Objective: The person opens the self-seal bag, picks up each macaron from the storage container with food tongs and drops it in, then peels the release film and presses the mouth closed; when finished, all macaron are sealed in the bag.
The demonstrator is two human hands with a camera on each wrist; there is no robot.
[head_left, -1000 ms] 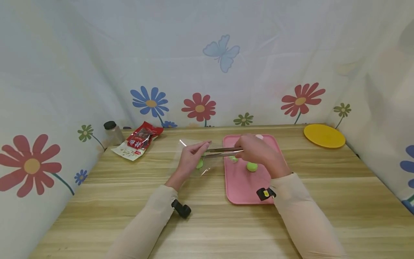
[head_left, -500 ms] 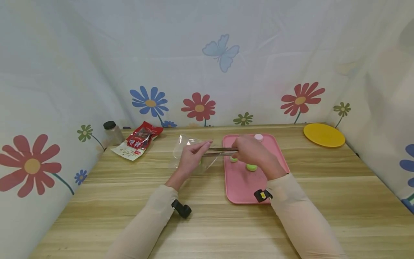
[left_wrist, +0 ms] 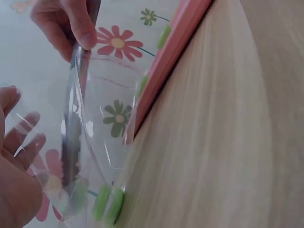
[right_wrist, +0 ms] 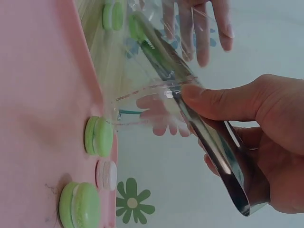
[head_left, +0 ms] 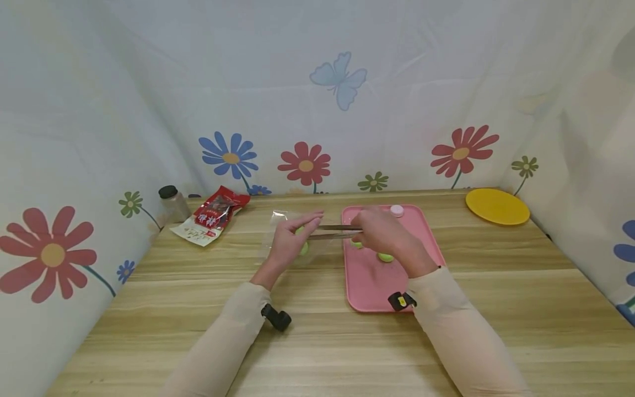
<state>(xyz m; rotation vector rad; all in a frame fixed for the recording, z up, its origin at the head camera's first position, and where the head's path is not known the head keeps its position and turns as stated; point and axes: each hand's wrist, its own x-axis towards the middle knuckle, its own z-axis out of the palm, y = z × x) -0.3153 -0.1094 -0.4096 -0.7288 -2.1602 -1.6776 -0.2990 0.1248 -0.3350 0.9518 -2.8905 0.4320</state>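
Observation:
My right hand grips metal tongs, which reach through the mouth of a clear plastic bag. Inside lies a green macaron; another green macaron is at the tong tips, though whether they still pinch it I cannot tell. Against the bag's far side, my left hand has its fingers straight and spread, the thumb apart from them. On the pink tray below my right hand rest two green macarons, a nearer one and a farther one, plus a pale pink macaron.
At the back left lie a red and white snack packet and a jar with a black lid. A yellow plate sits at the back right. Flowered cloth walls the wooden table behind and at both sides.
My left thumb and fingers have come apart from their pinch on the bag, which now sits lower. The right hand with the tongs has shifted slightly left.

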